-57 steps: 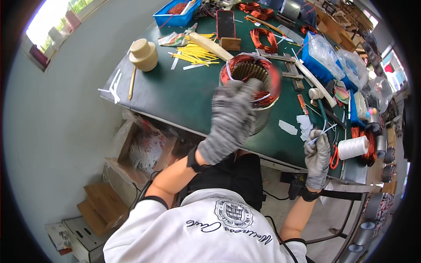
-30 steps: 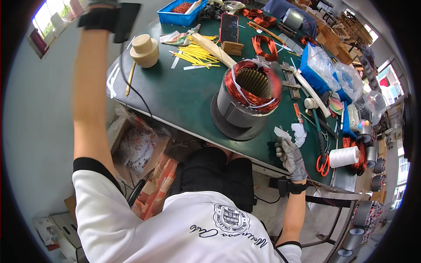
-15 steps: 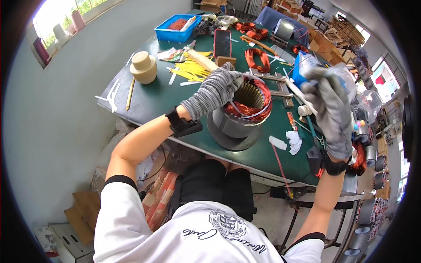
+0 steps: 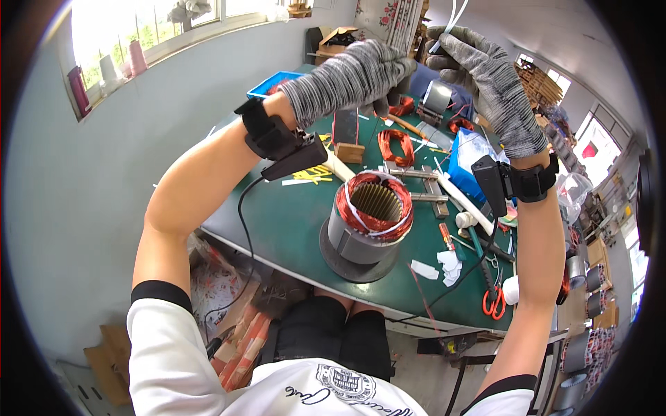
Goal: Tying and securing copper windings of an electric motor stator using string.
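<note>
Left hand: gloved left hand (image 4: 354, 76) is raised high above the desk, fingers curled in toward the right hand; what it pinches, if anything, is hidden behind the knuckles, so I cannot tell.
Right hand: gloved right hand (image 4: 485, 76) is raised just beside the left, fingers closed on thin white strips (image 4: 452, 17) that run up out of the top edge.
Wrists: a black strap-on device sits on each forearm, with a cable trailing down from the left one.
Work piece: motor stator (image 4: 368, 222) stands upright on the green desk (image 4: 277, 222), directly below the hands and well apart from them; copper winding rings its top, with a white strip lying across the coil.
Doing it well (judgement): keep the strips straight and untwisted between both hands, and lower them squarely over the stator's bore instead of dragging them across the copper.
Around: flat white paper pieces (image 4: 444, 267) lie right of the stator; red-handled scissors (image 4: 494, 305) are near the desk's front right edge; a loose copper coil (image 4: 394, 147) is behind the stator; yellow sticks (image 4: 312, 173) are at left; a blue tray (image 4: 274, 84) stands at the far side.
In the way (judgement): metal bars (image 4: 409, 180) and hand tools crowd the right side; the dangling wrist cable could snag on the desk's edge.
</note>
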`<state>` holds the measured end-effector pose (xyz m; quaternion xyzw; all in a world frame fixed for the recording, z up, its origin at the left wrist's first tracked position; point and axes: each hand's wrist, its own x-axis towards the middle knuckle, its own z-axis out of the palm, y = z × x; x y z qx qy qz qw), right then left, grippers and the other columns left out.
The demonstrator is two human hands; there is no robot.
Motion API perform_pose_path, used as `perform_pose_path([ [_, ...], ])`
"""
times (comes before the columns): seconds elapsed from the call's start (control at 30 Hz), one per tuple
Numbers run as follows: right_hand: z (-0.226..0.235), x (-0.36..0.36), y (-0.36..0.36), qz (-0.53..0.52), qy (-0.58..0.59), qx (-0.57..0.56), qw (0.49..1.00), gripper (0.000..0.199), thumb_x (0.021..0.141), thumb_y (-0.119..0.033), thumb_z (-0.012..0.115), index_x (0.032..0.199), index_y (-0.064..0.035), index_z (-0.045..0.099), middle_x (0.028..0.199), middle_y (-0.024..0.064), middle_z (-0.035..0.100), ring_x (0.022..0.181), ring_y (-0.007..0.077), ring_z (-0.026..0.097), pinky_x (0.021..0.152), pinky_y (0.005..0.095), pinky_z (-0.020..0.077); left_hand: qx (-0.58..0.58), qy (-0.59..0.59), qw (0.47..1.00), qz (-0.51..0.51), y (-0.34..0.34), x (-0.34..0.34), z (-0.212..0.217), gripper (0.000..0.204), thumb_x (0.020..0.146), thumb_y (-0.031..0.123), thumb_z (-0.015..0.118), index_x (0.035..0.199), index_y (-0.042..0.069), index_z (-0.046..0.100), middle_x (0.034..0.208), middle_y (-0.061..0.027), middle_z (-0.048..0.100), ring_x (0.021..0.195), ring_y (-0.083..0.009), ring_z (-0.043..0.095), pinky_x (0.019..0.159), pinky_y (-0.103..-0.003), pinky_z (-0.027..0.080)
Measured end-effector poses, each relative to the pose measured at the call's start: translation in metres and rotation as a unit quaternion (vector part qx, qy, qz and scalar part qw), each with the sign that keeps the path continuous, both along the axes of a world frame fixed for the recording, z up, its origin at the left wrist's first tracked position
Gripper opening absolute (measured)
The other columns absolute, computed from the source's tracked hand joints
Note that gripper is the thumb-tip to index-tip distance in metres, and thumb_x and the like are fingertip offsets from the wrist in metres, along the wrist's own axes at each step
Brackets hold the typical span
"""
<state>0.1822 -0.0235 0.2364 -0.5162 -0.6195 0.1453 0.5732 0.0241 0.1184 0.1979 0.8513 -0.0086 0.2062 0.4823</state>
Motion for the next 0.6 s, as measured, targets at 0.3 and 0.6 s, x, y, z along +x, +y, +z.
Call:
perform_pose_path([
  [0.3,0.014,0.002,0.001,-0.015,0.004,0.002,1.0,0.028,0.09,-0.02,0.054,0.109,-0.0001,0.057,0.09,0.0052,0.062,0.078,0.0107,0.064,0.069,0.0185,0.0536,0.226,-0.34,0.906,0.109,0.03,-0.063,0.088,0.027,0.091,0.022,0.044,0.107,0.002,0.054,0.087,-0.0066,0.06,0.07,-0.0123,0.056,0.065,-0.024,0.047],
  [0.6,0.002,-0.004,-0.003,-0.069,-0.026,-0.014,0.997,0.028,0.09,-0.022,0.054,0.108,-0.0004,0.057,0.088,0.0039,0.062,0.075,0.011,0.064,0.064,0.0193,0.0523,-0.116,-0.145,0.983,-0.011,-0.005,0.005,-0.1,0.023,0.09,0.015,0.047,0.106,-0.001,0.052,0.093,-0.0085,0.057,0.083,-0.0147,0.055,0.073,-0.027,0.048],
])
